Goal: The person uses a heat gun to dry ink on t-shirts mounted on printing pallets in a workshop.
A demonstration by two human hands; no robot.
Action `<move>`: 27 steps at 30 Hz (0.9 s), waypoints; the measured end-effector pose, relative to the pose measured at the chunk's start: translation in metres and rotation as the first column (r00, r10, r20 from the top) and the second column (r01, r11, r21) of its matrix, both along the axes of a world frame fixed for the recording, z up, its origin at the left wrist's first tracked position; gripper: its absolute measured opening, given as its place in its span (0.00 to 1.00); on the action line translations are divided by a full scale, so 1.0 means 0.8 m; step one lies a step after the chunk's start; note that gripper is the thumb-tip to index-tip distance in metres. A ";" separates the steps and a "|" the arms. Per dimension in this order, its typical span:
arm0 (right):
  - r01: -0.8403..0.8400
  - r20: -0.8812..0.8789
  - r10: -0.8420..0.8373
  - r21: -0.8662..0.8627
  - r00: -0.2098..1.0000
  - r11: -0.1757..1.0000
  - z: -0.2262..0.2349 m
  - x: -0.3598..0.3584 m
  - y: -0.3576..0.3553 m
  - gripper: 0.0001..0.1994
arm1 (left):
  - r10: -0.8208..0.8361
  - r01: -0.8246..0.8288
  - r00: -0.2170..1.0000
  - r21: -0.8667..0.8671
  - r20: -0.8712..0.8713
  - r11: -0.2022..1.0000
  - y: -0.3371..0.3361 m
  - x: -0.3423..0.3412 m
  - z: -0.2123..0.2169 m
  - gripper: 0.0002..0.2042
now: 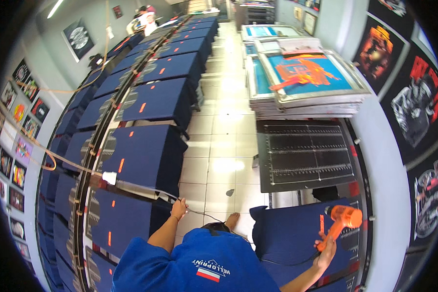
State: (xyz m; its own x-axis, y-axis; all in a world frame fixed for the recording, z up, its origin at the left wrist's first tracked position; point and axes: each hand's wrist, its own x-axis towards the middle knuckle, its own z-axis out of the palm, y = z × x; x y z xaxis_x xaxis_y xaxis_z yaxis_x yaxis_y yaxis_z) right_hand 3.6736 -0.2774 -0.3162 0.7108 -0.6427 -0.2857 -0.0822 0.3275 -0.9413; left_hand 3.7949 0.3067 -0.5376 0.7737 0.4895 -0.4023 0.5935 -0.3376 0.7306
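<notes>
My right hand is wrapped round the handle of an orange heat gun, its dark nozzle toward the left. The heat gun is over a navy garment laid on a board at my right, beside a small orange print. My left hand is closed on a thin cable at the edge of the long table on the left. This cable runs toward a white connector above the table. Another navy garment, with small orange marks, lies near my left forearm.
Rows of navy garments on boards stretch away on the left. A bare black board lies ahead on the right, with stacked screen frames beyond it. A tiled aisle runs between. Another person is far back. A beige cord hangs at left.
</notes>
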 end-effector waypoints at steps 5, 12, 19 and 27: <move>-0.022 0.165 0.002 0.120 0.986 0.993 -0.001 -0.002 0.060 0.26 | -0.117 0.116 0.991 0.012 0.071 0.993 0.016 0.015 0.062 0.17; -0.546 0.298 0.498 0.107 0.815 0.831 0.000 0.104 0.202 0.35 | -0.464 0.468 0.840 0.057 0.282 0.882 0.042 0.097 0.132 0.20; -0.874 0.589 0.727 -0.070 0.352 0.480 0.095 0.309 0.373 0.36 | -0.270 0.601 0.698 -0.339 0.663 0.724 0.143 0.258 0.338 0.19; -0.886 0.714 0.681 -0.195 0.166 0.420 0.199 0.472 0.600 0.35 | 0.359 0.301 0.610 -0.626 0.707 0.719 0.410 0.402 0.375 0.19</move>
